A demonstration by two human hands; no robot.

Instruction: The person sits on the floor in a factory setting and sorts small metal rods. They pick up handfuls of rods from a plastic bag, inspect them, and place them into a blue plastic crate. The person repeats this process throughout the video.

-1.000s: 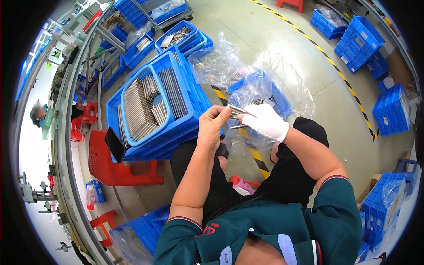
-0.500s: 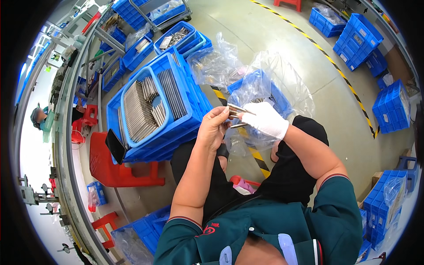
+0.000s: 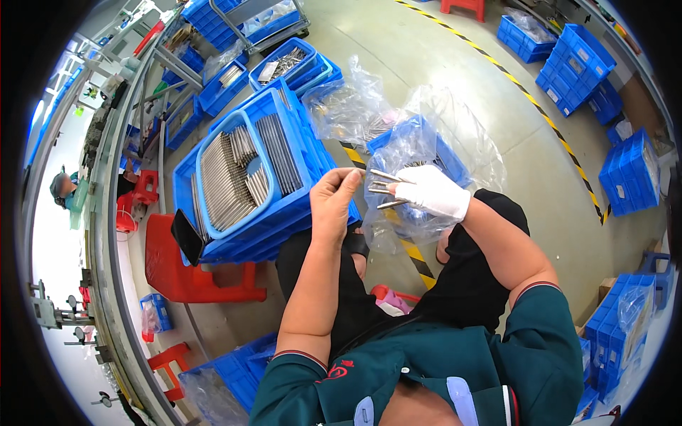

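My right hand (image 3: 435,193), in a white glove, grips several slim metal rods (image 3: 387,204) that stick out fanned toward the left. My bare left hand (image 3: 332,202) is raised just left of those rods, apart from them, with thumb and forefinger pressed together; whatever they pinch, if anything, is too small to make out. Below the gloved hand stands a blue bin (image 3: 447,153) lined with a clear plastic bag (image 3: 383,231), and metal pieces show inside. Left of my bare hand, a light-blue tray (image 3: 201,186) full of neatly lined-up metal rods (image 3: 226,181) rests on stacked blue crates (image 3: 312,202).
A black phone-like slab (image 3: 186,240) leans at the crate's near corner, above a red stool (image 3: 167,266). More blue bins (image 3: 284,64) with metal parts stand farther off. Blue crates (image 3: 629,177) line the right side, beyond a yellow-black floor stripe (image 3: 529,92). Another person (image 3: 67,192) is at far left.
My left hand has drawn back left, away from the rods it was touching. The rods now spread apart in my gloved right hand, which has shifted slightly right.
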